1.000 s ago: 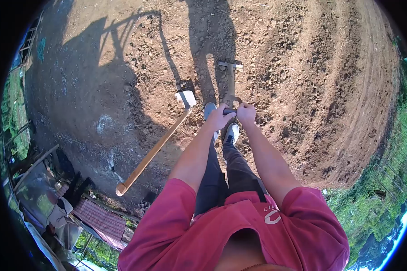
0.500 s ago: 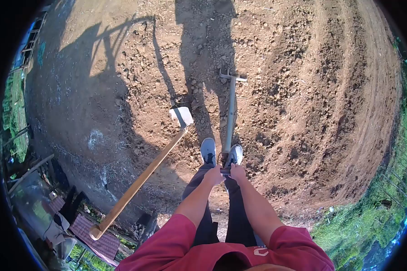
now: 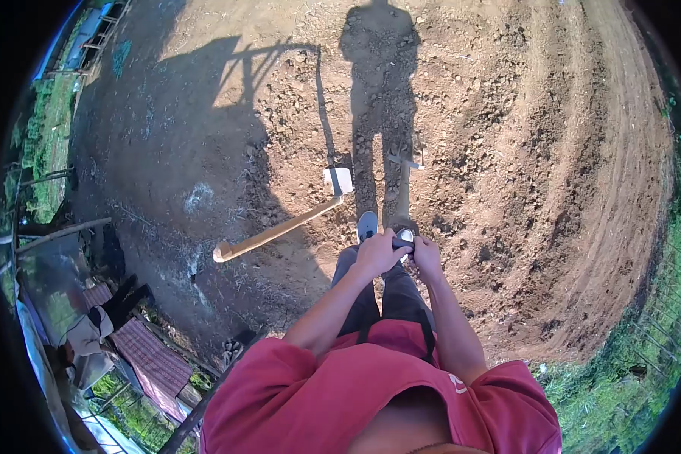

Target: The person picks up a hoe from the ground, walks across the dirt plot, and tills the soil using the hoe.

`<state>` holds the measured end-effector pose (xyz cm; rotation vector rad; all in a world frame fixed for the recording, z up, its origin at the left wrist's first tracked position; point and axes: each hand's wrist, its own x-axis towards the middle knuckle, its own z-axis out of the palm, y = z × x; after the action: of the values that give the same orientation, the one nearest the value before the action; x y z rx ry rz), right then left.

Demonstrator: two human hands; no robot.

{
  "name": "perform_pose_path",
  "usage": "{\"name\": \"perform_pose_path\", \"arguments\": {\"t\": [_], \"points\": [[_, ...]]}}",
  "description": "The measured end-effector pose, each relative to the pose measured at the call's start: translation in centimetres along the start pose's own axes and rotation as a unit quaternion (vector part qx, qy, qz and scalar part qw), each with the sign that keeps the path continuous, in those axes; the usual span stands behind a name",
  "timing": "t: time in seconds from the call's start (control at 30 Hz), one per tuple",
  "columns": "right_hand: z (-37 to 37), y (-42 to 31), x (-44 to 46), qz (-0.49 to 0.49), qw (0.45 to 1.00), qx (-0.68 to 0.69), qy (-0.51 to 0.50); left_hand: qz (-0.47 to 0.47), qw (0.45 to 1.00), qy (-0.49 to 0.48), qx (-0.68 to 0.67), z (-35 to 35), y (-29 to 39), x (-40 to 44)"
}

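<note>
The grip (image 3: 403, 244) of your long-handled tool (image 3: 404, 193) has moved forward over your right shoe (image 3: 406, 236); it now seems steeper. Left to right: hoe (image 3: 276, 229), left hand (image 3: 381, 255), right hand (image 3: 427, 257), both hands closed around the grip.

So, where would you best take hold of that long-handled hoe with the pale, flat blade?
Probably the outer half of the long, light-brown wooden handle, reached from the person's side, away from the blade. That stretch is slim and bare, and its separate shadow suggests it stands raised. The left hand is nearer, but holds a dark bar.
</note>
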<state>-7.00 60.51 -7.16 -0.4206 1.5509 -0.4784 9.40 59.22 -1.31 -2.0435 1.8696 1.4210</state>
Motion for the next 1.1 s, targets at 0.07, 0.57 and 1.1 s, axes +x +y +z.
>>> {"name": "perform_pose_path", "arguments": {"t": [0.07, 0.57, 1.1], "points": [[-0.8, -1.2, -3.4, -0.003, 1.000, -0.001, -0.006, 0.012, 1.000, 0.008, -0.005, -1.2, 2.1, -3.2], [2.3, 5.2, -4.7, 0.000, 0.988, -0.140, -0.059, 0.013, 0.996, -0.023, -0.082, 1.5, -4.4, -8.7], [7.6, -2.7, -12.9, -0.010, 0.992, 0.103, 0.065, 0.170, 0.983, -0.005, -0.068, -6.6, -4.3, -9.0]]}}
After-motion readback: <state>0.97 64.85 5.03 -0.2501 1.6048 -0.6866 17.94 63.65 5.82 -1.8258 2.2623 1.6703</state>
